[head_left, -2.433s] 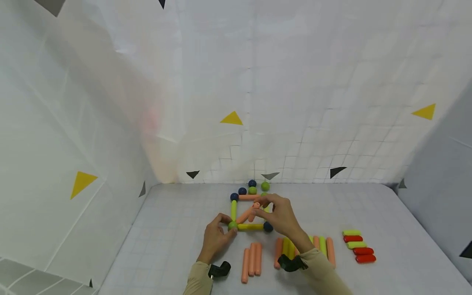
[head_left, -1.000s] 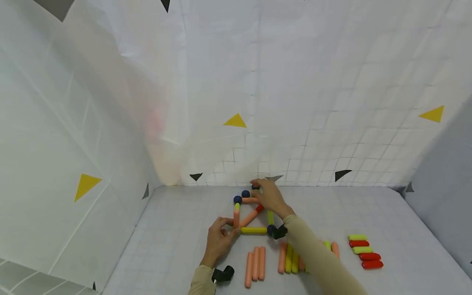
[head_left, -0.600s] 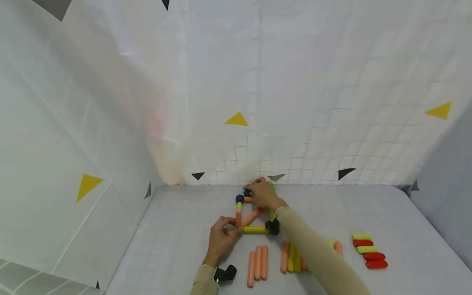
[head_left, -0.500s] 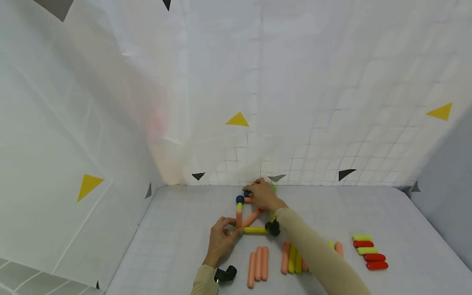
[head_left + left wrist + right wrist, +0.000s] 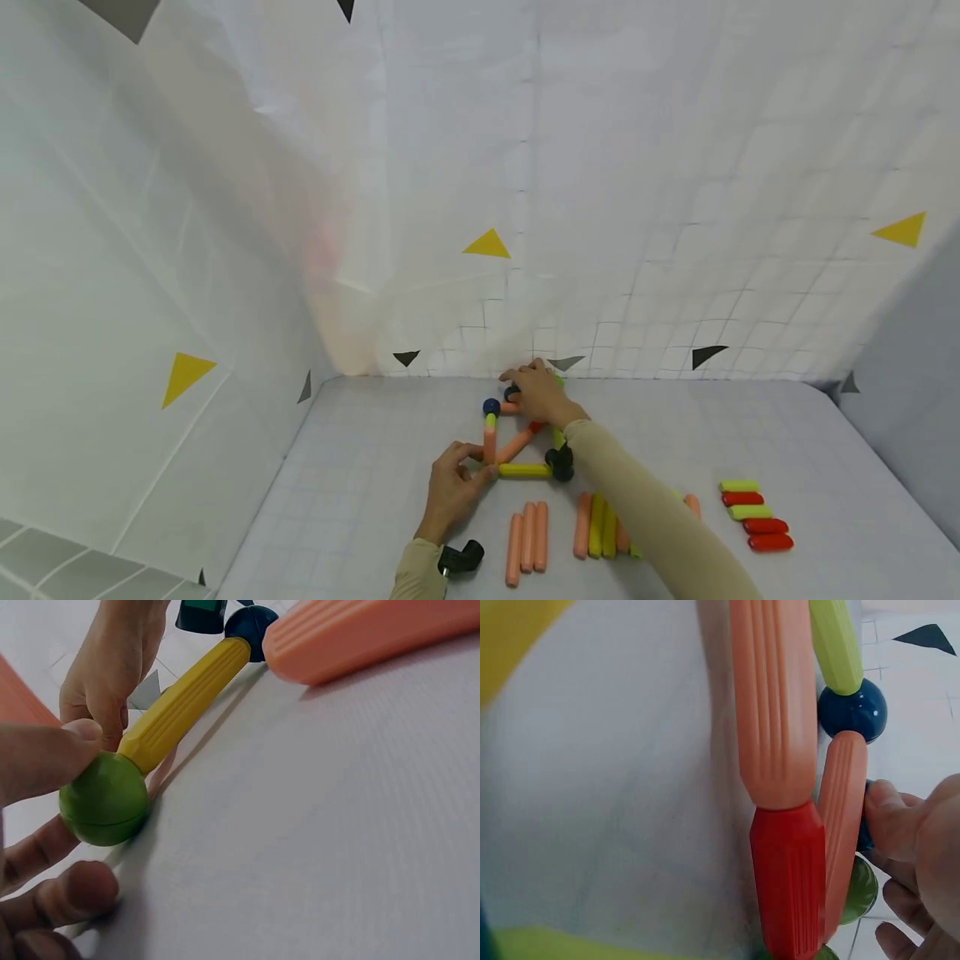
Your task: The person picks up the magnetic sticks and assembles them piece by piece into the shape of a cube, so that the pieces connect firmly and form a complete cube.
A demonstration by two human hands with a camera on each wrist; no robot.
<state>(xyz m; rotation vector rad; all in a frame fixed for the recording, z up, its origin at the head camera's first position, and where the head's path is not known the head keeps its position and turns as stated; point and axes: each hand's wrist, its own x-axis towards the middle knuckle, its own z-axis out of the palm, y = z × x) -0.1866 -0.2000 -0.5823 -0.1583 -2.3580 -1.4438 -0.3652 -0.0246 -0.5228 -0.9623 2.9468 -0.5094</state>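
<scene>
My left hand [image 5: 452, 490] pinches a green ball [image 5: 105, 801] at the near left corner of a frame of magnetic rods and balls. A yellow rod [image 5: 525, 471] runs from that ball to a dark blue ball [image 5: 253, 628]. Beside the left fingertips a salmon rod [image 5: 490, 447] rises from the corner. Another salmon rod [image 5: 776, 705] joins a red rod [image 5: 789, 877] across the frame's middle. At the back, my right hand [image 5: 542, 395] pinches a dark blue ball [image 5: 512, 393], mostly covered by its fingers. A corner dark blue ball [image 5: 491, 407] lies left of it.
Three loose salmon rods [image 5: 528, 537] lie in front of the frame. Farther right is a row of yellow rods [image 5: 602, 527] and others, partly under the right sleeve [image 5: 660, 517]. Short red rods [image 5: 768, 542] and lime rods [image 5: 750, 512] lie at the right. A gridded wall [image 5: 570, 292] stands behind.
The right hand has let go of a salmon rod, which now stands at the left hand's corner. It has moved back to the loose balls and taken a dark blue one. The left hand stays.
</scene>
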